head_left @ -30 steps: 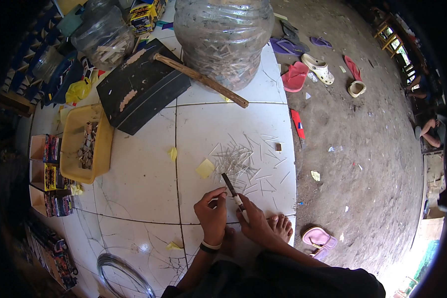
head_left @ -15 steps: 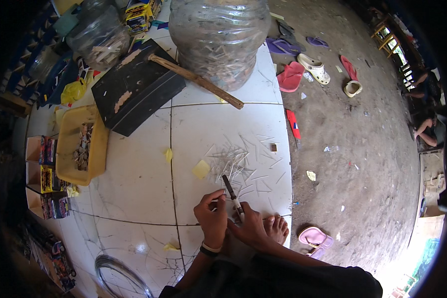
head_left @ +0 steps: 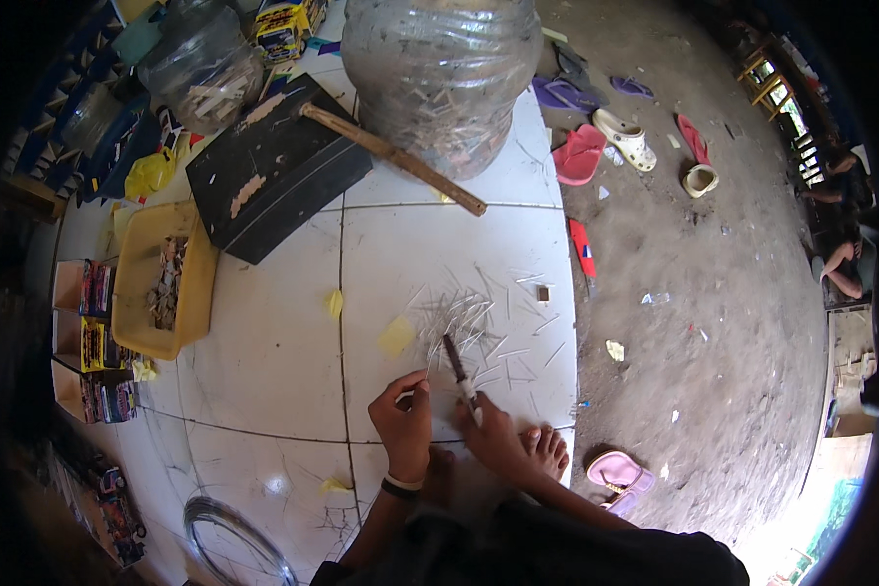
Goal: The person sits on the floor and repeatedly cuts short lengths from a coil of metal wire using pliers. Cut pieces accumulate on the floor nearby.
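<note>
White glazed floor tiles (head_left: 264, 361) form the working surface, ending in a raised edge along the right where bare grey dirt ground (head_left: 713, 322) begins.

Nearest the person, at the near right corner of the tiles, the left hand (head_left: 403, 422) is pinched shut on what appears to be a thin pale wooden sliver (head_left: 426, 379); the contact itself is too small to confirm. Just beside it, the right hand (head_left: 493, 437) is clenched around the light handle of a small dark-bladed knife (head_left: 457, 366), blade pointing away. A bare foot (head_left: 545, 451) rests against that hand.

Judgement: the sliver is very light, stiff yet easily snapped, so it is best pinched near one end; the knife is rigid, sharp, and safe only at the handle.

Beyond the blade, a scatter of thin pale sticks (head_left: 479, 317) lies loose toward the right edge, with a yellow paper scrap (head_left: 397, 335) beside it.

Farther off, a yellow plastic tray (head_left: 132, 293) sits at the left edge. A black rectangular box (head_left: 278, 176) and a wooden-handled hammer (head_left: 391, 156) lie at the far side, before a large clear plastic jug (head_left: 439, 68) holding small pale pieces.
</note>
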`<state>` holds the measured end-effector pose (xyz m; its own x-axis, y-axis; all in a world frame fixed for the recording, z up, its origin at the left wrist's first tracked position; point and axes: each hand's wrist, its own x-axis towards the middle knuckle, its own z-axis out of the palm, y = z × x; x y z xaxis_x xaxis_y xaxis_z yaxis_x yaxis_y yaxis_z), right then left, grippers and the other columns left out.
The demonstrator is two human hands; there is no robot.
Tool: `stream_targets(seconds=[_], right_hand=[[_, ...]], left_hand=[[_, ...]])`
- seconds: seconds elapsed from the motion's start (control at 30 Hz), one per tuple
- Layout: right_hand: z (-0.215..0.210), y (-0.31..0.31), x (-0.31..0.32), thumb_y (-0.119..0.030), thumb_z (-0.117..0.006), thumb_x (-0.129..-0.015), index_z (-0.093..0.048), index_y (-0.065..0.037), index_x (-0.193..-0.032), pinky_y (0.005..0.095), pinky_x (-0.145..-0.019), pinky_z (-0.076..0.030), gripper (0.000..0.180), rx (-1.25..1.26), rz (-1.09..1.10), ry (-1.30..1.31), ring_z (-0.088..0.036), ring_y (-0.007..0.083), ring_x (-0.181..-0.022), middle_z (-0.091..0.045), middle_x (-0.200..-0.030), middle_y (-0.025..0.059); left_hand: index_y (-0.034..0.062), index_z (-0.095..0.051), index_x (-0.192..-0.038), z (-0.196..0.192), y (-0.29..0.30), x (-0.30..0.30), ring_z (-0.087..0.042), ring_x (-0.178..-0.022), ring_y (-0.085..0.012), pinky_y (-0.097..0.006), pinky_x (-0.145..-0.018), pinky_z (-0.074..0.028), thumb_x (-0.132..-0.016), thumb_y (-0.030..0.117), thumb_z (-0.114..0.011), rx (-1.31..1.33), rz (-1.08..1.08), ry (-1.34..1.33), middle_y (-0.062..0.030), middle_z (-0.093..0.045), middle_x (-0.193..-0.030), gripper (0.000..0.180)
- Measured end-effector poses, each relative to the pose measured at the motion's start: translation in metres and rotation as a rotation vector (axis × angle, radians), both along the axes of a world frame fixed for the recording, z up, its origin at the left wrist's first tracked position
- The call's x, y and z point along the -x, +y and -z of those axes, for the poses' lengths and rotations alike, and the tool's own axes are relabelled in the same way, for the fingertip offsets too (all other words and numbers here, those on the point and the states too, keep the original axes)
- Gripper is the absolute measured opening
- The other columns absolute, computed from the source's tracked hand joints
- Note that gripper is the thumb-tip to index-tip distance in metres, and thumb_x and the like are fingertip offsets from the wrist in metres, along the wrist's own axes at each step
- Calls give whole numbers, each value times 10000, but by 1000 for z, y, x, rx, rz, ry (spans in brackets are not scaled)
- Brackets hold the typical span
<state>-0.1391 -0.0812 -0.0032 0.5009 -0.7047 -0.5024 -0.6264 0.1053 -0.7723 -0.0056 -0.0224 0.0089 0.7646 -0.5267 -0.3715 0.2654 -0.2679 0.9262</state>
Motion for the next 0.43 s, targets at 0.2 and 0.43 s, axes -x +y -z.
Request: stream_targets(seconds=[0.2, 0.43], right_hand=[[-19, 0, 5, -210, -586, -1033, -513, 26, -1351, 529, -860, -502, 402, 96, -73, -111, -642, 528, -1037, -684, -1045, 319], [-18, 5, 8, -190, -608, -1025, -514, 35, -1366, 510, -947, -491, 419, 101, -115, -106, -615, 483, -1169, -644, -1223, 312]], left_hand=[[-65, -728, -1072, -12, -4, -8, -552, -687, -78, -228, -619, -452, -937, -2, -672, 17, 2, 41, -43, -685, -869, 159], [-49, -741, -1075, -13, -5, -8, -578, -732, -65, -227, -642, -478, -943, -4, -665, 37, 5, 55, -54, -721, -903, 159]])
